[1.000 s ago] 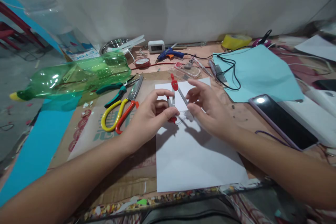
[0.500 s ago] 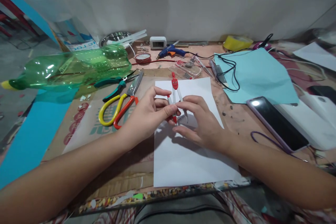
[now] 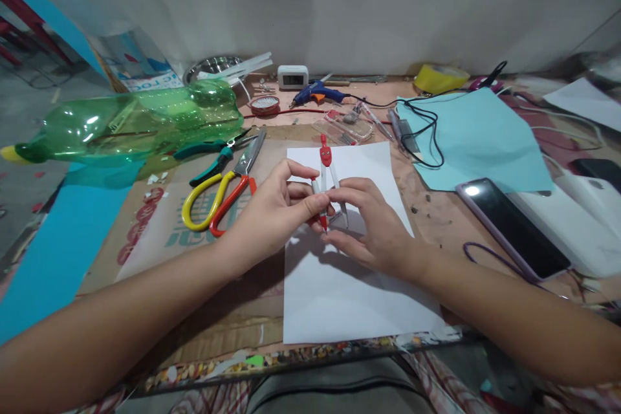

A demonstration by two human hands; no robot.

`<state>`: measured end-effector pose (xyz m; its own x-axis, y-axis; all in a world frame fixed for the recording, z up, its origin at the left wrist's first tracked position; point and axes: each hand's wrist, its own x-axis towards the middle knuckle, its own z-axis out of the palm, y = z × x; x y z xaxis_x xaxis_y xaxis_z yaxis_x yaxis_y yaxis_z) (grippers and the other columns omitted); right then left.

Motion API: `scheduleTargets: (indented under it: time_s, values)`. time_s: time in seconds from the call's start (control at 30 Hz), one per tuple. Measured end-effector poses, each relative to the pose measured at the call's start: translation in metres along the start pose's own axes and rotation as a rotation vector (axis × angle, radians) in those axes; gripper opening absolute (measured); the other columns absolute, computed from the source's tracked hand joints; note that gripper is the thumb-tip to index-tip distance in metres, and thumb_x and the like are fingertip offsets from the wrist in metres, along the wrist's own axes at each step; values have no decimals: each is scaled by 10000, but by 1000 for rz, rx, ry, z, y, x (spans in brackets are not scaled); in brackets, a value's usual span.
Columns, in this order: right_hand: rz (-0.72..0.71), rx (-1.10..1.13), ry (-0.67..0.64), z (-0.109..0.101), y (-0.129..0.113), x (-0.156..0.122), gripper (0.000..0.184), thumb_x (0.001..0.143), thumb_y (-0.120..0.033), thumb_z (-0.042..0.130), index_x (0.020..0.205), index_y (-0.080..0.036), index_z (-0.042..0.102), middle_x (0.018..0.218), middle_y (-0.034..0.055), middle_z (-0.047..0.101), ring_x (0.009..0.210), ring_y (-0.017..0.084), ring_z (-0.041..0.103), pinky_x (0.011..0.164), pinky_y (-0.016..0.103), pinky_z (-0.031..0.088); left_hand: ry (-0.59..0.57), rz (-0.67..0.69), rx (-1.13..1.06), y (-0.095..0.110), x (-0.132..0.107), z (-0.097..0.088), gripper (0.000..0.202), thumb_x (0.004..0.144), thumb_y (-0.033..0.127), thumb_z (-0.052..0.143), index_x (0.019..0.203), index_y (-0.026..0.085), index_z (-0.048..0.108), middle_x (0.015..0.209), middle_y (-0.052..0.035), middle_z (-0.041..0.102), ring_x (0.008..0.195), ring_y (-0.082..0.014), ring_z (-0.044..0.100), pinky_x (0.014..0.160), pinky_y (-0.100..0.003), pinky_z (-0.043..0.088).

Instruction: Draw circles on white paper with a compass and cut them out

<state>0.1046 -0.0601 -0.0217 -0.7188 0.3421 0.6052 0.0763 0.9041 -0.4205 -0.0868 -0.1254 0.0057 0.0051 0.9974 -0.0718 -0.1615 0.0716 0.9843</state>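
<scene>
While the left hand (image 3: 276,213) keeps the compass (image 3: 325,154) pinched by its red-tipped part, the right hand (image 3: 373,223), clear of the other hand a second ago, now has its fingertips beside the left's; whether they grip the compass, I cannot tell. The compass is roughly upright over the white paper (image 3: 349,304), right of the scissors (image 3: 251,156).

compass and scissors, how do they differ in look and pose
The compass is held head-up in the left hand, whereas the scissors lie flat. The compass has a red head and grey legs; the scissors have one yellow handle and one orange-red. The scissors look larger than the compass. Both split into two arms from a joint.
</scene>
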Motion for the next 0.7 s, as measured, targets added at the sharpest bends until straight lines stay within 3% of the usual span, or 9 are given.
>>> scheduleTargets:
  time_s: [0.43,0.7]
  values:
    - [-3,2,25,3,2,-2,468,939,-370,678,1322,-175,493,1185,144,584,1147,274,557,962,439,548,-16,13,-7,0,1,-1,436,846,348,788,1082,190,458,656,55,690,576,-110,667,551,-198,556]
    - [-16,-7,16,3,3,-2,463,953,-379,656,1336,-191,476,1173,133,594,1150,274,563,963,445,549,-11,25,-4,-2,0,-1,414,845,329,789,1059,195,460,656,60,685,573,-106,670,544,-190,561]
